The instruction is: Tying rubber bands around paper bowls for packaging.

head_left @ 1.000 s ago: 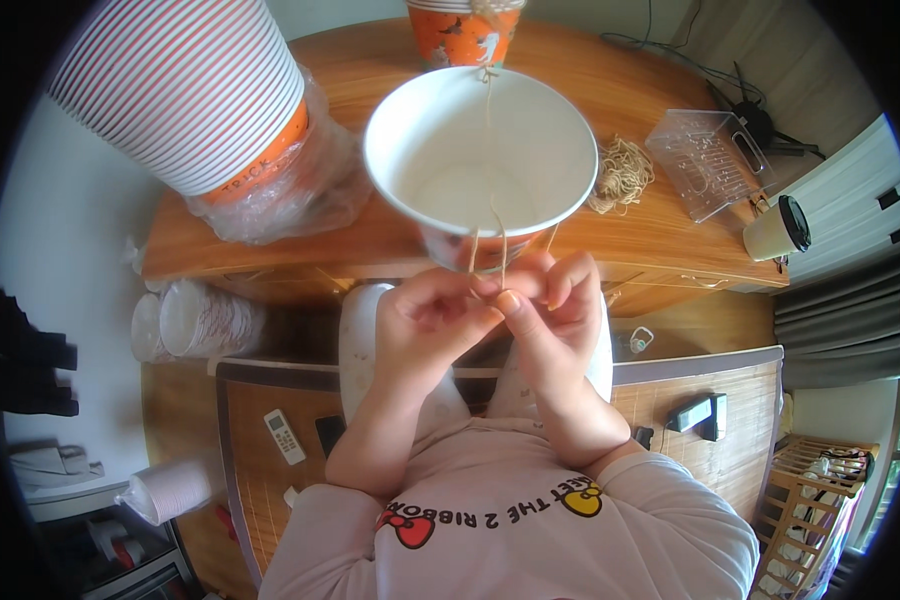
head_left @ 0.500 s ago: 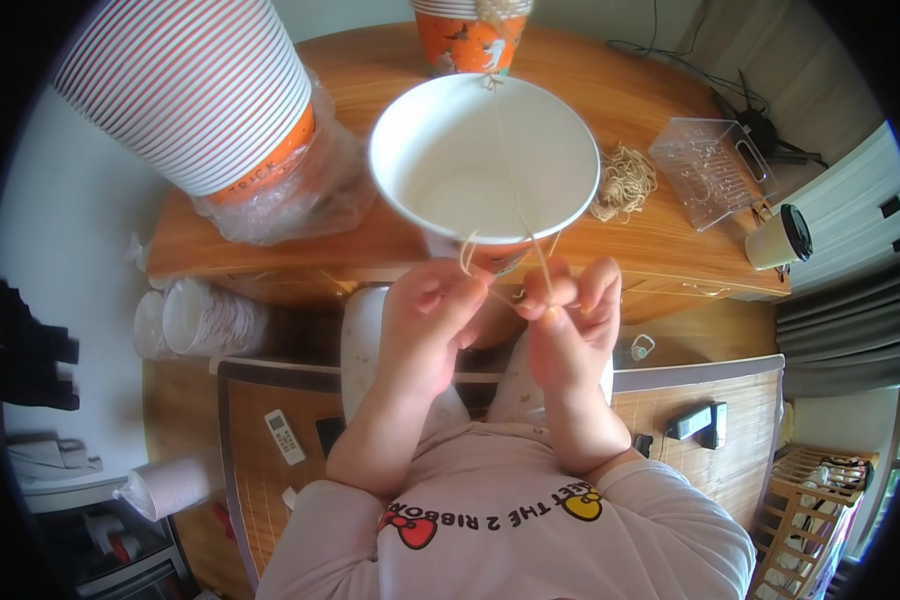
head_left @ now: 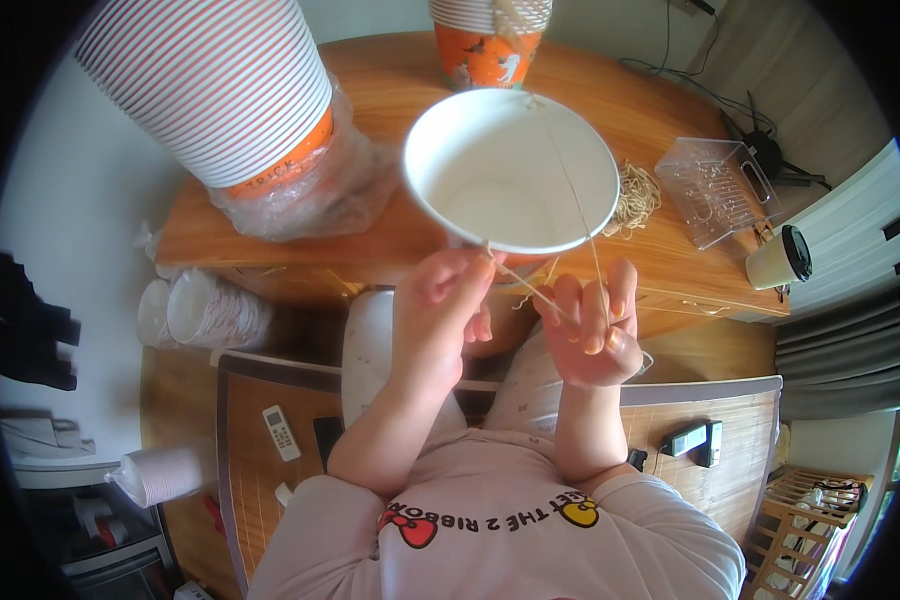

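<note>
A large paper bucket (head_left: 460,180), white inside and orange outside, stands at the table's front edge with its mouth facing me. Thin beige string (head_left: 572,185) is knotted at its far rim and runs across the opening to my right hand (head_left: 600,330). The fingers there are curled, with the string round them. My left hand (head_left: 435,310), at the near rim, pinches the string between thumb and forefinger. A stretch of string spans the gap between both hands.
A tall stack of buckets (head_left: 220,90) in plastic wrap stands left, another patterned stack (head_left: 485,55) behind. Right of the bucket lie a string bundle (head_left: 635,198), a clear acrylic box (head_left: 710,190) and a lidded cup (head_left: 778,258). More stacked buckets (head_left: 215,310) sit below the table.
My right hand has moved right and slightly down, its fingers curling as the string stretches. The bucket appears shifted a little right. My left hand keeps its pinch near the rim.
</note>
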{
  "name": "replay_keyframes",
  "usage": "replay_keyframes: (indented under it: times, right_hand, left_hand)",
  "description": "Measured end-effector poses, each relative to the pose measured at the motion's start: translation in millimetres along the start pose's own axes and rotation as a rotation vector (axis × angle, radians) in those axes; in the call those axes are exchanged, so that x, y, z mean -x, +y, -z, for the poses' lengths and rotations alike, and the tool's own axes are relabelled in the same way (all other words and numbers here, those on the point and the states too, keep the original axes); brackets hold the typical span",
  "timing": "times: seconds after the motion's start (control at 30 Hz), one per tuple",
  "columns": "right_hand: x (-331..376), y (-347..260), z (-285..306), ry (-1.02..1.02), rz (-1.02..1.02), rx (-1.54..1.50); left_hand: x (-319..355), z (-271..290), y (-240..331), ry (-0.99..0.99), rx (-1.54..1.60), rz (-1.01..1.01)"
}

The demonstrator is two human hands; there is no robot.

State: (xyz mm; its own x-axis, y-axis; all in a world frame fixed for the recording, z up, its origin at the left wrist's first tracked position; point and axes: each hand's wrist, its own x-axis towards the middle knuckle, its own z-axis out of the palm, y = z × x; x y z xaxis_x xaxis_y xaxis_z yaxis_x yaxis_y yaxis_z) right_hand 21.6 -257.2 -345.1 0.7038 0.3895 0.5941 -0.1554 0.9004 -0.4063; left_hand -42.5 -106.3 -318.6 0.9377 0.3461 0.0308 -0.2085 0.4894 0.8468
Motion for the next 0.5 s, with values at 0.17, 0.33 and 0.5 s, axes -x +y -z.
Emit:
replay_keyframes:
  times: [0.17, 0.33, 0.5]
  right_hand:
    - [-10, -19, 7, 0.013, 0.088, 0.126]
    - [-27, -47, 21, -0.032, 0.166, 0.397]
    - [-43, -57, 31, 0.066, 0.243, 0.704]
  left_hand:
    - [-12, 20, -5, 0.18, -0.243, -0.536]
    - [-51, 41, 15, -0.057, -0.9, -1.009]
    - [-71, 44, 37, -0.343, -0.937, -0.877]
